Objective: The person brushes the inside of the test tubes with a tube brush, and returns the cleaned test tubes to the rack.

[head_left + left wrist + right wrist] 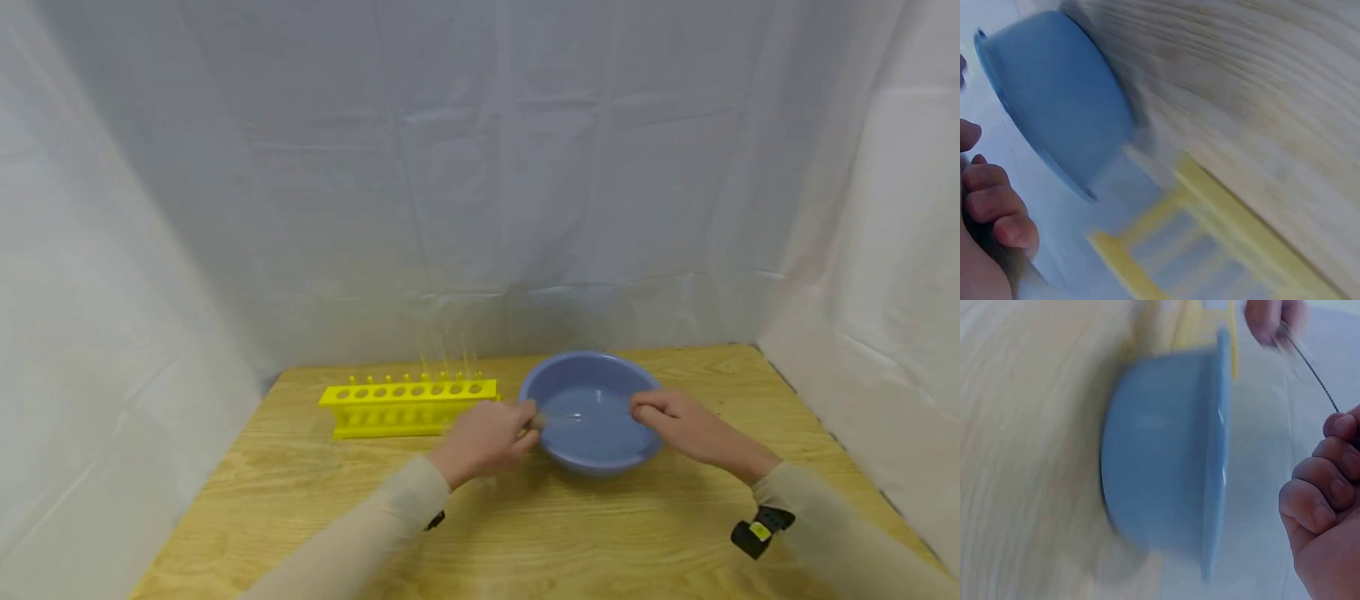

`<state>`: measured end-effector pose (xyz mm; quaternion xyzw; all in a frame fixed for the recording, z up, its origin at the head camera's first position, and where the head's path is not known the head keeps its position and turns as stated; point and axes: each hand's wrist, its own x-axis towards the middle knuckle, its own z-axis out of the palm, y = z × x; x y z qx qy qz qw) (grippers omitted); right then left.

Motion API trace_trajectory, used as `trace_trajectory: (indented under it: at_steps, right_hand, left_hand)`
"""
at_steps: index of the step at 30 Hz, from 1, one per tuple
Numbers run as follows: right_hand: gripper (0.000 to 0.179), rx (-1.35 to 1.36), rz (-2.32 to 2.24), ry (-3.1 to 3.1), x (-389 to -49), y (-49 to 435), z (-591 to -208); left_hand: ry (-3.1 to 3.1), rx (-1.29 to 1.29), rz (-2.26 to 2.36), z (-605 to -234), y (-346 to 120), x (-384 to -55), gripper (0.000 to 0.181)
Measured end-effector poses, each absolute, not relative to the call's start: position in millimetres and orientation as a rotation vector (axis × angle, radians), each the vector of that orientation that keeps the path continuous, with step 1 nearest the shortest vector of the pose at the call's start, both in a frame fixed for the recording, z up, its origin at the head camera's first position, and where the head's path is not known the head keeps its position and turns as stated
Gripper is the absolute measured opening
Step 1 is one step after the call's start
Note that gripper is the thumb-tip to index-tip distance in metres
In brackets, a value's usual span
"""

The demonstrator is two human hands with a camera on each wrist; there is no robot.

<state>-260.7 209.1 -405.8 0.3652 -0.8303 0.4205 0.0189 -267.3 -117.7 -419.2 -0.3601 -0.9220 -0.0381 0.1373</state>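
My left hand grips a clear glass test tube, its mouth pointing right over the blue basin. In the right wrist view a thin twisted-wire brush handle runs from the tube into my right hand. My right hand holds the wire's end with curled fingers, above the basin's right rim. Dark bristles show inside the left hand's grip in the left wrist view. The brush head is mostly hidden by the fingers.
Left of the basin stands a yellow test tube rack with holes and pegs. Several clear tubes stand upright at its back right. Everything rests on a wooden table, with white sheeting hung behind and at both sides.
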Motion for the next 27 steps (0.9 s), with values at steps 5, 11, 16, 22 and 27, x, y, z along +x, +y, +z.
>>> trace_trajectory:
  at_steps: [5,11,16,22,27]
  right_hand:
    - [0.032,1.030,1.235,-2.618,-259.3,240.2,-400.1]
    - [0.027,1.086,1.166,-2.592,-259.7,254.1,-395.9]
    - [0.028,1.083,1.131,-2.577,-258.5,259.7,-397.0]
    - [0.023,1.065,1.109,-2.595,-256.2,263.7,-399.2]
    - [0.024,1.042,1.010,-2.565,-255.3,260.4,-400.8]
  left_hand:
    - [-2.732,-0.952,-0.122,-424.1,-145.1,-266.8,0.021]
    - [-2.665,-1.001,-0.080,-421.9,-145.0,-269.8,0.021]
    - [-2.669,-0.989,-0.059,-420.0,-142.5,-270.6,0.021]
    - [-2.662,-0.994,-0.053,-422.7,-146.6,-268.6,0.021]
    - [-2.694,-0.993,-0.082,-422.7,-147.8,-266.5,0.021]
